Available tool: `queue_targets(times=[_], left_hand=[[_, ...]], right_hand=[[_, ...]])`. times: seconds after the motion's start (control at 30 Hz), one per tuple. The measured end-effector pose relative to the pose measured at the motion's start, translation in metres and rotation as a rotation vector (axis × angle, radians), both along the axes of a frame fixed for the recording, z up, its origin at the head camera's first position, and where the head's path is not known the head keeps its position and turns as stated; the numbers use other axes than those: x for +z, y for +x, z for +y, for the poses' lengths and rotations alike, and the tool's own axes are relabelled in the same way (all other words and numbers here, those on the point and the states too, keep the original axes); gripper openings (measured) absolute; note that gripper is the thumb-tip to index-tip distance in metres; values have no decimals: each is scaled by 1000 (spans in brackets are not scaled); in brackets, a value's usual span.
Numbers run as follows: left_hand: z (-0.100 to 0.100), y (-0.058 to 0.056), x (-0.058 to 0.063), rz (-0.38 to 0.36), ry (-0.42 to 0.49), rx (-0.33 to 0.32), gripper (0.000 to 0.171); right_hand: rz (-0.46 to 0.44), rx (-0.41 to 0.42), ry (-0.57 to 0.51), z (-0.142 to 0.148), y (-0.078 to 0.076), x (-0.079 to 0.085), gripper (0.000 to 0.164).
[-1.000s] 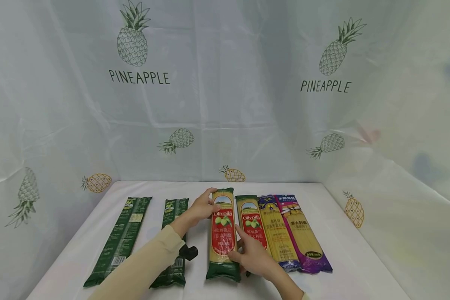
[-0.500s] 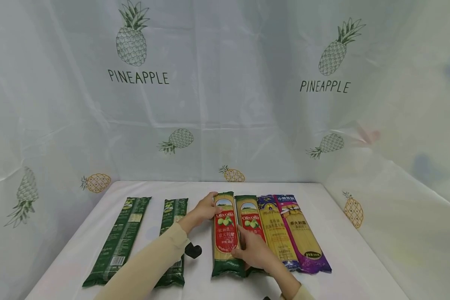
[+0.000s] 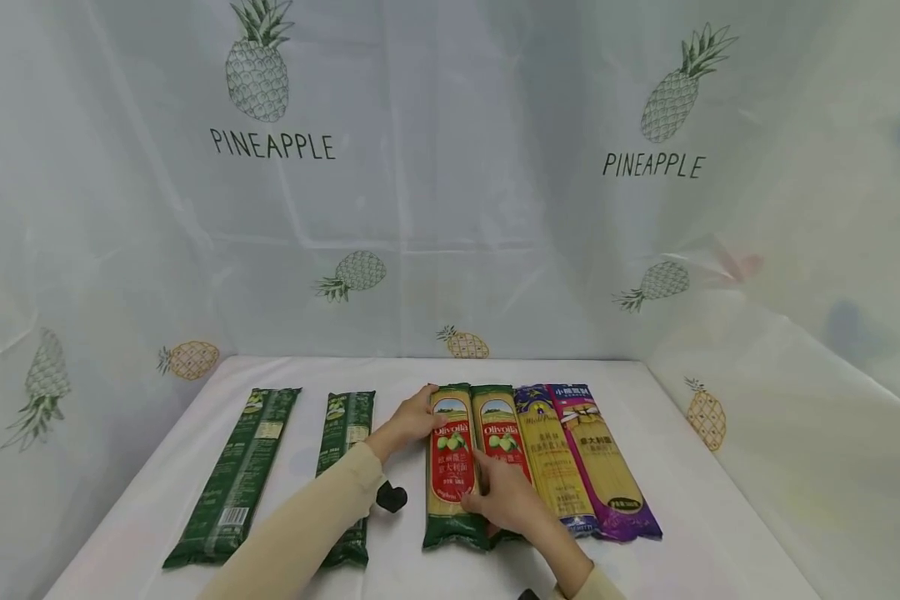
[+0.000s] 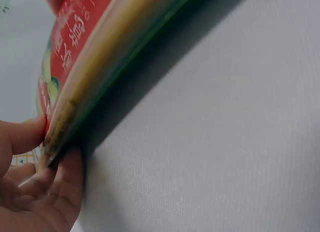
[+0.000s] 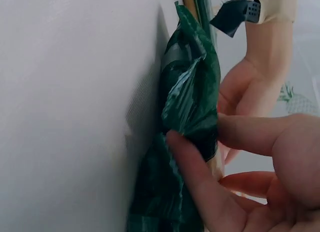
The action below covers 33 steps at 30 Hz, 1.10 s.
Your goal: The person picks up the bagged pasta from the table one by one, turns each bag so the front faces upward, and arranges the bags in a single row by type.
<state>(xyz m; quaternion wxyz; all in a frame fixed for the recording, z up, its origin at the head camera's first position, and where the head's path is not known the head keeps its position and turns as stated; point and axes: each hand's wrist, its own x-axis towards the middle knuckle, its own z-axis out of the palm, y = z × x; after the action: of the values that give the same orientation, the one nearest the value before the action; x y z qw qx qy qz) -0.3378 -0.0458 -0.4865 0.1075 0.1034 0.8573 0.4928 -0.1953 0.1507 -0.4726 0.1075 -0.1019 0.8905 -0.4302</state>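
A red-and-gold spaghetti packet with green ends (image 3: 451, 471) lies face up at the table's middle. My left hand (image 3: 411, 419) pinches its far left edge, thumb on top; in the left wrist view the fingers (image 4: 70, 177) reach under that edge, which is lifted off the cloth. My right hand (image 3: 506, 496) grips the near right side, thumb on the front. In the right wrist view one fingertip (image 5: 175, 138) tucks in between two green packet ends. A matching red spaghetti packet (image 3: 501, 433) lies right alongside, its lower part covered by my right hand.
To the right lie a yellow-and-blue spaghetti packet (image 3: 555, 458) and a purple-ended one (image 3: 607, 467), side by side. Two green packets (image 3: 236, 475) (image 3: 345, 425) lie back up on the left, the nearer partly behind my left sleeve. A pineapple-print curtain (image 3: 450, 208) surrounds the white table (image 3: 712, 517).
Both hands have brought the held packet rightward and down beside the matching red one. The gap between the two has closed. The head view has tilted slightly.
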Motion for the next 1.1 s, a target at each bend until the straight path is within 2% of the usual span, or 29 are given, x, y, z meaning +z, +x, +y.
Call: queue_targets(times=[0.17,0.3,0.47,0.67,0.8,1.0,1.1], left_hand=[[-1,3,5,65,-117,-20,72],[0,3,7,97,-157,-18,71],[3,1,7,107,-146,-31,70],[0,-3,4,92,-124,-24,70],[-3,-5,2,71,-131,-49,70],[-5,-4,2,42,-121,-87,72],[-4,-6,0,35,-119,-77,74]], right_hand=[[80,-23,78,-5,4,5,73],[141,-34,143,-8,7,8,66],[170,-33,179,-7,6,7,66],[152,-8,85,-3,0,1,69],[135,2,62,-1,-2,-1,69],[118,1,84,0,0,-2,67],[122,-3,101,-1,2,-2,67]])
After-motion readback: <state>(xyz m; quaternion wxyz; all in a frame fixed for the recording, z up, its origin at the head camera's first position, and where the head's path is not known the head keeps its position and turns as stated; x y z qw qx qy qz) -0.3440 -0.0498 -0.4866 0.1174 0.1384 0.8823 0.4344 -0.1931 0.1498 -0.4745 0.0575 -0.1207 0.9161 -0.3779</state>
